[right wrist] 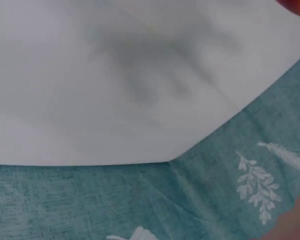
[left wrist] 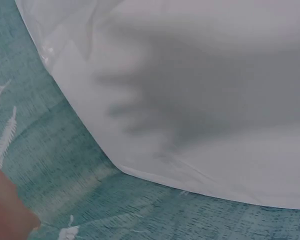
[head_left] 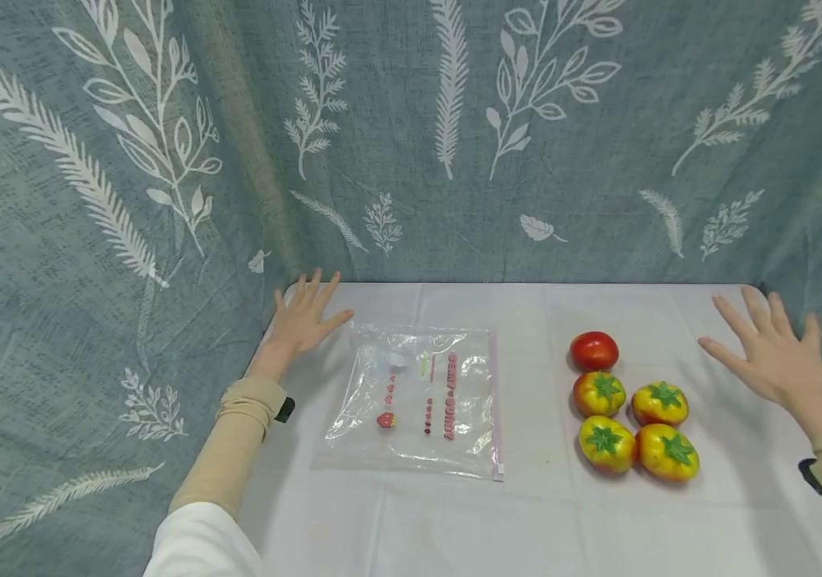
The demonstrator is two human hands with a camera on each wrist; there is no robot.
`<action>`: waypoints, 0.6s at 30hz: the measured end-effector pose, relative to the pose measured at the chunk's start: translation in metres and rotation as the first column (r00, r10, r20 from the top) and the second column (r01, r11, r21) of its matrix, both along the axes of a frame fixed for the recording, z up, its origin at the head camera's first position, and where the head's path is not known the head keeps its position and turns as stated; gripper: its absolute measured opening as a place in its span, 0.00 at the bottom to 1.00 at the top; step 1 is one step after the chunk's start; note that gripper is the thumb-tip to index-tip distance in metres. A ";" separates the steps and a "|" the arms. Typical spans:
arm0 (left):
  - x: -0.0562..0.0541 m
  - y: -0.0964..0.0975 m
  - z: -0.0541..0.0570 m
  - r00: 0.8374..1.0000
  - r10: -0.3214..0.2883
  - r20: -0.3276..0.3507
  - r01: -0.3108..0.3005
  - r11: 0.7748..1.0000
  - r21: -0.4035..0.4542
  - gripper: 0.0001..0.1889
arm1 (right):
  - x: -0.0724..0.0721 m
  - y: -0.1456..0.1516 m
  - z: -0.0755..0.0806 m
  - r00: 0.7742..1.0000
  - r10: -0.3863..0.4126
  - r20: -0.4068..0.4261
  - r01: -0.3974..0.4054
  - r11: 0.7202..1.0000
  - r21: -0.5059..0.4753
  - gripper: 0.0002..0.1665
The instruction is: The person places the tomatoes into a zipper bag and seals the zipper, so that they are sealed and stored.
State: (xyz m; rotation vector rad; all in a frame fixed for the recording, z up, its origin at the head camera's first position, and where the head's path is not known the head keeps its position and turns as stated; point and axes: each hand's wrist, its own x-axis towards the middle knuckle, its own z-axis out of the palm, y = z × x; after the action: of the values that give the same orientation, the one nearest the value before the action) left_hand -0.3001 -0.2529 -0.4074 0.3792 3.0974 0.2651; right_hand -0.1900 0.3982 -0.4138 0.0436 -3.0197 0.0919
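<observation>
In the head view I find 2 hands raised over the worktop [head_left: 454,525], both with fingers straight and spread wide, neither with anything in its hold. The left hand [head_left: 304,322] is just beside the upper left corner of a clear zip bag [head_left: 404,449], which lies flat with its zip edge to the right. The right hand [head_left: 775,353] is to the right of 1 red tomato [head_left: 594,351] and 4 yellow-and-red fruits [head_left: 607,445], grouped well apart from the bag. The left wrist view shows me a spread-finger shadow on the worktop and only a blurred part of the left hand; I cannot tell its grip there. The right wrist view gives a similar shadow, a sliver of the right hand and a cut-off fruit [right wrist: 297,5] at the top edge; grip again not determinable. I judge the work to be at the pre-contact step: the produce sits outside the bag. The next move, in my assessment, calls for lowering the hands and closing fingers on the bag's edge or a fruit.
</observation>
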 end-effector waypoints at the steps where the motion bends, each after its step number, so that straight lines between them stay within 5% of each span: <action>1: 0.000 0.002 0.000 1.000 -0.013 0.003 0.013 1.000 0.005 0.44 | 0.000 -0.002 0.000 1.000 0.011 -0.005 -0.011 1.000 0.005 0.50; 18: 0.005 0.036 0.011 0.989 -0.127 0.070 0.118 0.985 0.130 0.45 | 0.004 -0.045 0.006 0.975 0.219 -0.046 -0.221 0.974 -0.044 0.46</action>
State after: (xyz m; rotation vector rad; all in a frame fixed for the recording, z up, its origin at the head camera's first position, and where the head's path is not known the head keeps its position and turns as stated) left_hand -0.2952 -0.2167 -0.3968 0.5461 2.9743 0.4620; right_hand -0.1860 0.3530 -0.4078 0.3716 -2.9590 0.1817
